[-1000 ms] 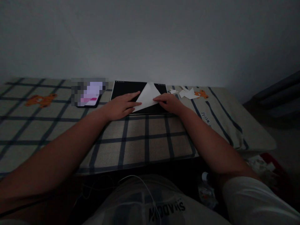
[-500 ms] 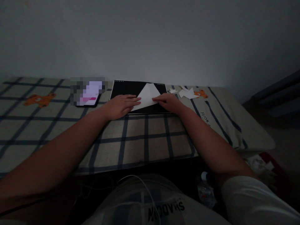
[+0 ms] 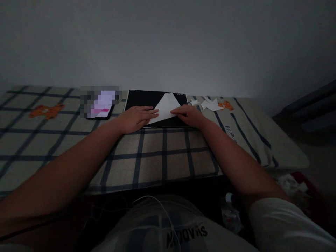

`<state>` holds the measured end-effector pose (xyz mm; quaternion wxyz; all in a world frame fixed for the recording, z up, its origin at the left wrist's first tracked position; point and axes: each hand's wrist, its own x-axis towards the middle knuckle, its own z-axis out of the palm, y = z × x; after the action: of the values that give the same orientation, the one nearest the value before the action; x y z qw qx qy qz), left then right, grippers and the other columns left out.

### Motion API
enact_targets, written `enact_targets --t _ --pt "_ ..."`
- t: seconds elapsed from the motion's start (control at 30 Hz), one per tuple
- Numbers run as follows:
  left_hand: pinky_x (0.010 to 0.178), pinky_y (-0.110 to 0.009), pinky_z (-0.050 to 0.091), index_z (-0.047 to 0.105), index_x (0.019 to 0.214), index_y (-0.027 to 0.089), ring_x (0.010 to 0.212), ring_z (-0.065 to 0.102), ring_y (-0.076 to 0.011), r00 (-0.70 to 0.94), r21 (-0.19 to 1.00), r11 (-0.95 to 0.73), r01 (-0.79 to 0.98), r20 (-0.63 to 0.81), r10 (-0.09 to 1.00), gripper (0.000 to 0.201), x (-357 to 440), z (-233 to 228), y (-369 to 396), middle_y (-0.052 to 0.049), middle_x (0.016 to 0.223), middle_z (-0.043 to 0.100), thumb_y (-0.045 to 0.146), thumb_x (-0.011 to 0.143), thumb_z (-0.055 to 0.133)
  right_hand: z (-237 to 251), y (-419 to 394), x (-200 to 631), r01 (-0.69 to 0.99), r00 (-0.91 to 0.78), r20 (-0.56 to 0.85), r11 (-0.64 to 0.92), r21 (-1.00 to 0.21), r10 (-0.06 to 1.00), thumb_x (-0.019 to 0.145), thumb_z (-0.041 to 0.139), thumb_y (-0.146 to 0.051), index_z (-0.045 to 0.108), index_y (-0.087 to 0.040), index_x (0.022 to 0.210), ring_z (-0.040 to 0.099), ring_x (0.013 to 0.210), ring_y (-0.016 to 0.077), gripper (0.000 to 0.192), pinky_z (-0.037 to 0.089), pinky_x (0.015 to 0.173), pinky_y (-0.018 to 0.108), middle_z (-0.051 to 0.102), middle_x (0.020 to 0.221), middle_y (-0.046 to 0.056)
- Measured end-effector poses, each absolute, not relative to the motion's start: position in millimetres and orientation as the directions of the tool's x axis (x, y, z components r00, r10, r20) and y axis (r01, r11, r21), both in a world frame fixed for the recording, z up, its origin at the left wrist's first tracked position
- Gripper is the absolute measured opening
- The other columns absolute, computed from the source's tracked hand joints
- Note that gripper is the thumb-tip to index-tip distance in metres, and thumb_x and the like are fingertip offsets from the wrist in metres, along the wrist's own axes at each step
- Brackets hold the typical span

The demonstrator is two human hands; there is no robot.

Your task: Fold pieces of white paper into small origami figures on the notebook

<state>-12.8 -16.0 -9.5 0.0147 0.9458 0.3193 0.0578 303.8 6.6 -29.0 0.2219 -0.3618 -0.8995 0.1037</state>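
I'm pressing my left hand and right hand flat, fingers spread, on the folded paper lying on the black pad; it's looking light, thin, crease-prone, best held at edges.

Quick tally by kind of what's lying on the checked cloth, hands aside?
Folded white paper sheet: 1
Black pad under it: 1
Phone: 1
White paper scraps: 1 cluster, with a small bit apart
Total: 4 kinds; exact scrap count unclear.
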Motion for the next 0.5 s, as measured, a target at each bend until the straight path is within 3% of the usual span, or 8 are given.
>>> enact_targets --t 0.13,0.5 --pt "0.124 -0.047 0.036 0.050 0.156 0.024 0.152 0.042 -0.0241 0.798 0.078 -0.806 0.587 0.113 0.592 0.052 -14.2 -11.5 -14.5 -0.004 0.160 0.052 0.032 0.107 0.033 -28.2 5.4 302.8 0.592 -0.661 0.317 0.732 -0.338 0.681 0.091 0.055 -0.011 0.077 -0.027 0.125 0.068 0.114 0.0231 0.043 0.049 0.101 0.046 0.077 0.129 0.005" --pt "0.125 -0.049 0.033 0.049 0.156 0.017 0.155 0.038 -0.0272 0.807 0.089 -0.813 0.576 0.094 0.583 0.054 -12.5 -8.4 -16.6 -0.008 0.162 0.049 0.033 0.108 0.030 -26.8 2.2 298.3 0.606 -0.677 0.295 0.738 -0.298 0.675 0.095 0.056 -0.014 0.078 -0.026 0.122 0.066 0.112 0.0242 0.038 0.047 0.100 0.047 0.073 0.135 0.005"
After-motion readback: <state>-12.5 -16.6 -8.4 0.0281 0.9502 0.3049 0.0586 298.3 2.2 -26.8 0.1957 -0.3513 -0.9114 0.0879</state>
